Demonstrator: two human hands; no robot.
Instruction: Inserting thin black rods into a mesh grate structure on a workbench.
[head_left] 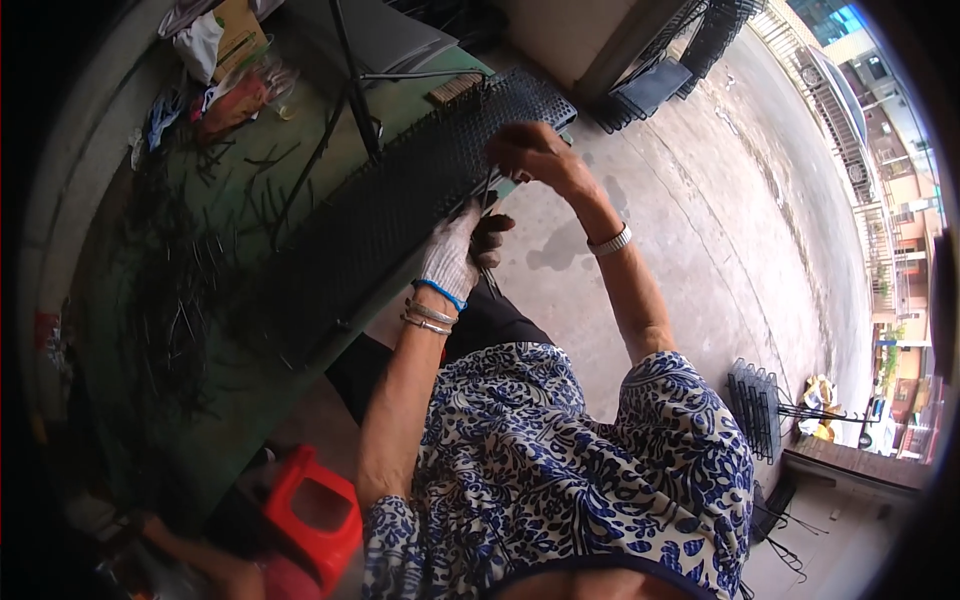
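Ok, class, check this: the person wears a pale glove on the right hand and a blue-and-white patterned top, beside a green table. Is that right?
Not quite: the head view shows the pale glove on the left hand; the right hand looks bare. The blue-and-white patterned top and green table are as stated.

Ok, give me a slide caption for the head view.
Gloved left hand gripping thin dark rods, right hand close by, beside a black perforated panel.
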